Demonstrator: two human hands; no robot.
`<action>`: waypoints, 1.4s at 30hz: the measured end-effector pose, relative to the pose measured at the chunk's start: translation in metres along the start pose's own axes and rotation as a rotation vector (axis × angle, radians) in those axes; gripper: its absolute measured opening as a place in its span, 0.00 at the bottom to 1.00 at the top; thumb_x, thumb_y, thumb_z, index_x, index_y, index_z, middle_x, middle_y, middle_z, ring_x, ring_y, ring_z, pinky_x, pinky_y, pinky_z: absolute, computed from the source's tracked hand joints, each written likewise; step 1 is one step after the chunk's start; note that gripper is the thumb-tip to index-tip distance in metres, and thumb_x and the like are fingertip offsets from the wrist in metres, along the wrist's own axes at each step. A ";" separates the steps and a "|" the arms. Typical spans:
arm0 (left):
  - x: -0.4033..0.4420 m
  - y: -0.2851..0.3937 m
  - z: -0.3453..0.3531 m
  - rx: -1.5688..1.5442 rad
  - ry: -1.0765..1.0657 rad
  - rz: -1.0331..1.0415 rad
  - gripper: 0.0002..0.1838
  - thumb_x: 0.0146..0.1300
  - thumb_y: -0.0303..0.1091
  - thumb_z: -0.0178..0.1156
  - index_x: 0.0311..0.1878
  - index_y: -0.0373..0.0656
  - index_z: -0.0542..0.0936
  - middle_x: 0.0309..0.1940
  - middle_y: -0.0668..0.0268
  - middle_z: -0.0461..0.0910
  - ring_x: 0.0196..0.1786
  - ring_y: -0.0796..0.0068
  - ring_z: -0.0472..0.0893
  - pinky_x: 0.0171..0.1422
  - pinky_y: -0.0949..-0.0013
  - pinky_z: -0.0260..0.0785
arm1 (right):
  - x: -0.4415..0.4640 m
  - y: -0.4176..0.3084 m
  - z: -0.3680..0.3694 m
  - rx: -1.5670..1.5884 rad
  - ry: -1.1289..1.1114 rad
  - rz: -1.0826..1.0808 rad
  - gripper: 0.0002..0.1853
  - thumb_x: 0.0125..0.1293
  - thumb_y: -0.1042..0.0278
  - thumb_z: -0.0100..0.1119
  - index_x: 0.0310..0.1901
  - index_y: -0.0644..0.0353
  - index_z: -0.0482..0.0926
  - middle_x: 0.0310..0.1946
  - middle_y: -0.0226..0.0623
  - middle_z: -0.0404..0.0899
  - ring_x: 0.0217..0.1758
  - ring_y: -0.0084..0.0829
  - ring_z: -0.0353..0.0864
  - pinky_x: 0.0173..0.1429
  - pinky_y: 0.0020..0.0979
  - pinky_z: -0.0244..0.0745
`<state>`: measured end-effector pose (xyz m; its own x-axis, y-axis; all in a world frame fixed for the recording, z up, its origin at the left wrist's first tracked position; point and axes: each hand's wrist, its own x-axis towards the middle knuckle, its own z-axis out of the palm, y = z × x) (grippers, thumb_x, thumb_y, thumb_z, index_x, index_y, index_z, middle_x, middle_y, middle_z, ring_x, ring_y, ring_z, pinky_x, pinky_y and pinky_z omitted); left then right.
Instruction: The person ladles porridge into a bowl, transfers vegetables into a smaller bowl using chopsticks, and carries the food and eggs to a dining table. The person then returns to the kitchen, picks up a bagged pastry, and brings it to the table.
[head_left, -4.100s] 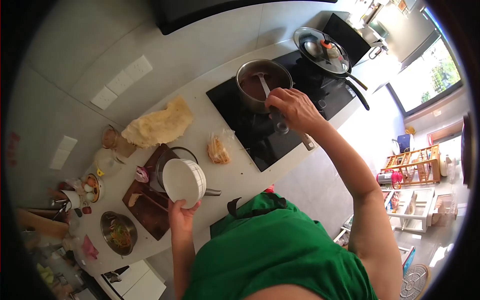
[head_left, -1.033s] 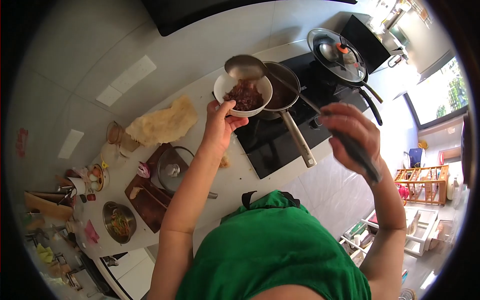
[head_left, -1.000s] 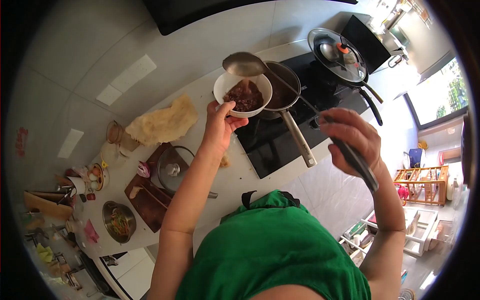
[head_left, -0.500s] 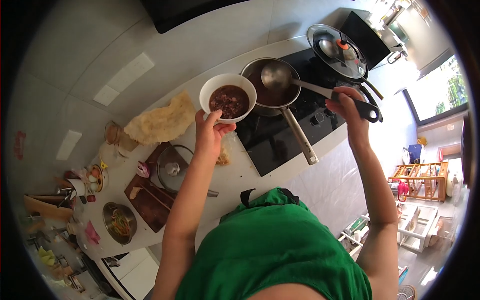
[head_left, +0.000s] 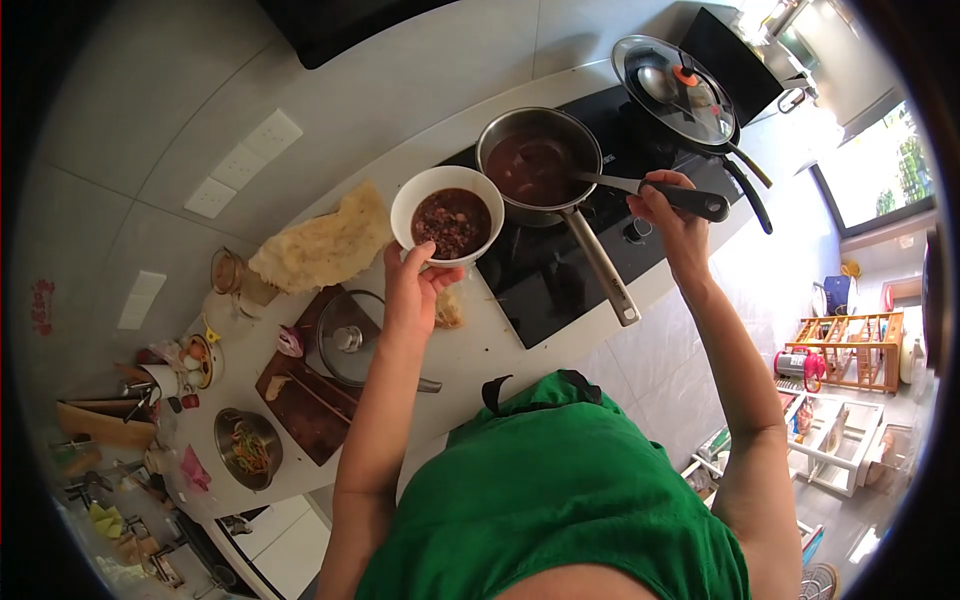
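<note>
My left hand point(head_left: 415, 285) grips a white bowl point(head_left: 402, 218) by its near side, thumb on the rim. Dark reddish-brown soup with bits in it point(head_left: 452, 222) fills much of the bowl. Just right of it, a steel saucepan point(head_left: 497, 190) stands on the black hob, its long handle point(head_left: 603, 268) pointing toward me. My right hand point(head_left: 680, 225) is closed around the black handle of a ladle point(head_left: 690, 198). The ladle's head is down in the dark liquid of the saucepan point(head_left: 535, 170), hidden beneath the surface.
A lidded frying pan point(head_left: 675, 90) sits at the hob's far right. Left on the counter lie a large flatbread point(head_left: 325, 240), a glass lid point(head_left: 350, 335), a dark cutting board point(head_left: 300, 425) with chopsticks, and a steel bowl of shredded vegetables point(head_left: 247, 450). A glass jug point(head_left: 227, 270) stands near the wall.
The ladle's head has gone from above the saucepan down into the liquid, my right hand moving left with it. The bowl has shifted slightly left and down in view.
</note>
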<state>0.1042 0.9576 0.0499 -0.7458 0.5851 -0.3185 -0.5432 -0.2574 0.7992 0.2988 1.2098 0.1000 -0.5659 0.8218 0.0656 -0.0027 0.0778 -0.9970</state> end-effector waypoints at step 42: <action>0.003 -0.005 0.031 -0.017 -0.067 -0.020 0.27 0.55 0.37 0.62 0.54 0.41 0.61 0.45 0.56 0.72 0.38 0.64 0.79 0.40 0.63 0.78 | -0.068 -0.104 -0.014 -0.670 -0.501 -0.969 0.13 0.49 0.85 0.62 0.35 0.58 0.75 0.46 0.50 0.77 0.42 0.41 0.85 0.43 0.33 0.81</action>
<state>0.1168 0.9848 0.0605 -0.7077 0.6401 -0.2991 -0.5645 -0.2577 0.7842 0.3494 1.1542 0.2001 -0.8135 -0.0202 0.5812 -0.2549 0.9107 -0.3251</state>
